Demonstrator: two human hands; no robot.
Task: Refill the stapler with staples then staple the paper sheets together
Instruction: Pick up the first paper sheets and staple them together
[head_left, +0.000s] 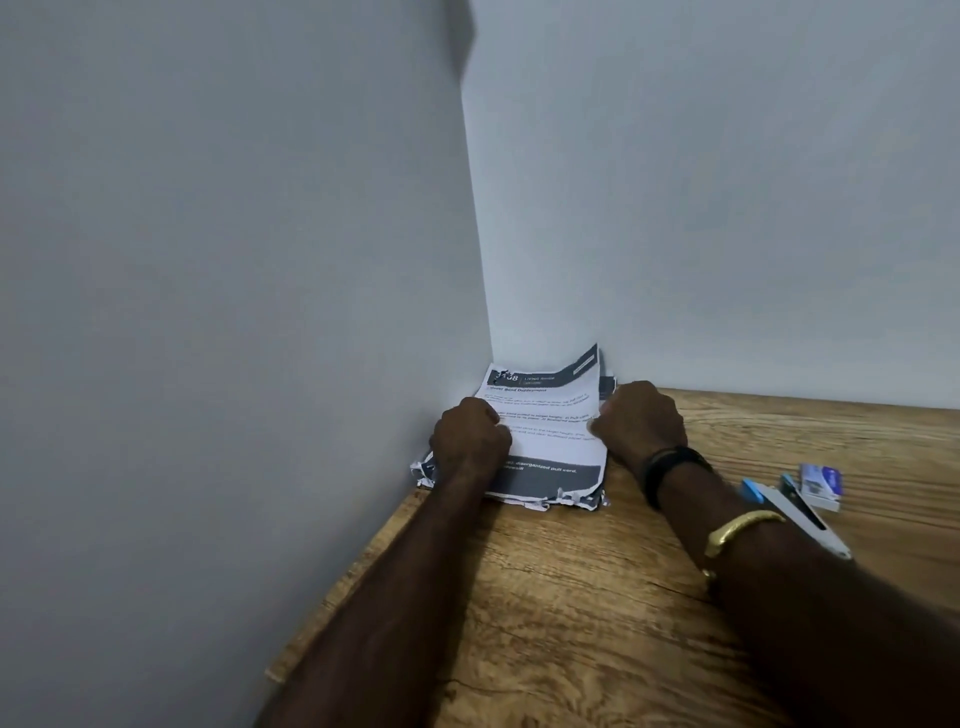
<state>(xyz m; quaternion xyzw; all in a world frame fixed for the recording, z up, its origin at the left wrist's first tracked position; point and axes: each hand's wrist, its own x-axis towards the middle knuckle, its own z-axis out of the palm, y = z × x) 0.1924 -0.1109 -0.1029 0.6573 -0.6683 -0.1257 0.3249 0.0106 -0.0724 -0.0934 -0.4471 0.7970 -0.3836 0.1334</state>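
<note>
while the left hand (470, 436) and right hand (641, 421) grip its sides, the paper stack (550, 415) points lengthwise at the wall (727, 208).

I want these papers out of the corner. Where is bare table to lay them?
Bare table lies between left arm and right arm, in front of the papers, and along the back wall past the right hand. Crowded: beside the right arm, where the stapler and staple box lie.
</note>
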